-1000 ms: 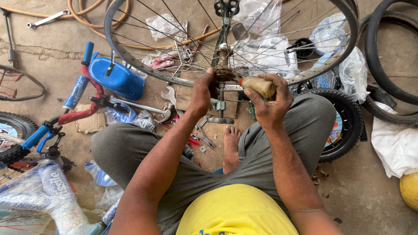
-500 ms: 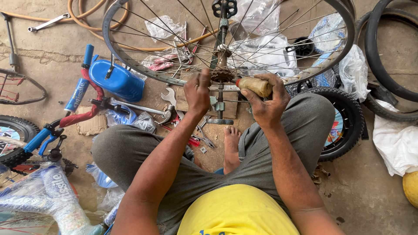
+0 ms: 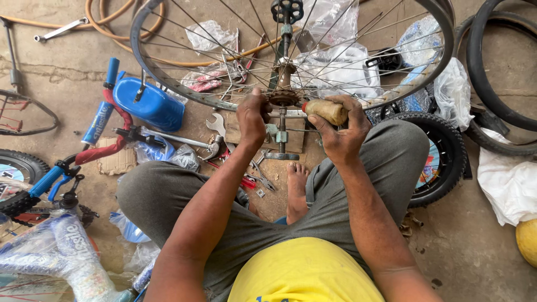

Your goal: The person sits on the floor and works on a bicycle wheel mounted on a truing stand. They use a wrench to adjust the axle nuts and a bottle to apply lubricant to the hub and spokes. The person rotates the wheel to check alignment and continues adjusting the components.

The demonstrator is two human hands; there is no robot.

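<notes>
Counting wheels: one bare spoked wheel upright ahead of my knees, plus one small tyred wheel by my right leg.
Hands: two, both mine, both at the hub.
Left hand: fingers pinched on the hub's left side.
Right hand: clamped round a wooden-handled tool, tip meeting the hub.
Wheel look: thin silver spokes, no tyre, dull rim.
Floor: one blue can, one spanner.

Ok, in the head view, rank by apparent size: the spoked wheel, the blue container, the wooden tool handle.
1. spoked wheel, clearly largest.
2. blue container.
3. wooden tool handle, partly hidden in the right hand, smallest as seen.
</notes>
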